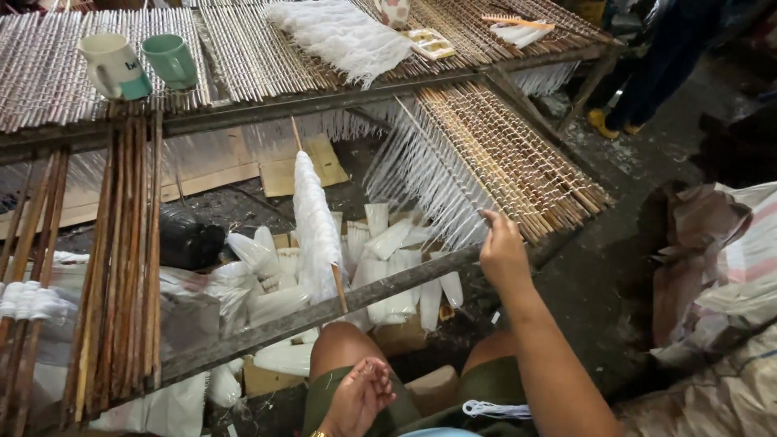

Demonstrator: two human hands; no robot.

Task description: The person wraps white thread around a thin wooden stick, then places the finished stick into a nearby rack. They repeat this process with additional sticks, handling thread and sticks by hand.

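Nearest to me, my left hand [358,396] rests on my left knee, fingers loosely curled and holding nothing. A small loop of white thread [495,409] lies on the green shorts [486,384] beside it.

My right hand [502,249] is raised to the near edge of the slanted rack of sticks [518,166]. Its fingertips pinch at a stick end there; whether a strand is caught between them I cannot tell.

The grey wooden rail [267,328] crosses in front of my knees. Leaning on it is one stick wrapped in white fibre [316,222], upright and well apart from my right hand. At the rail's left end lies a bundle of bare brown sticks [121,267].

Beneath the rack, white plastic packets [396,267] are heaped on the ground.

On the far bench of laid sticks [259,57], two mugs [137,63] sit at the left, and a sheaf of white fibre [340,36] lies near the middle.
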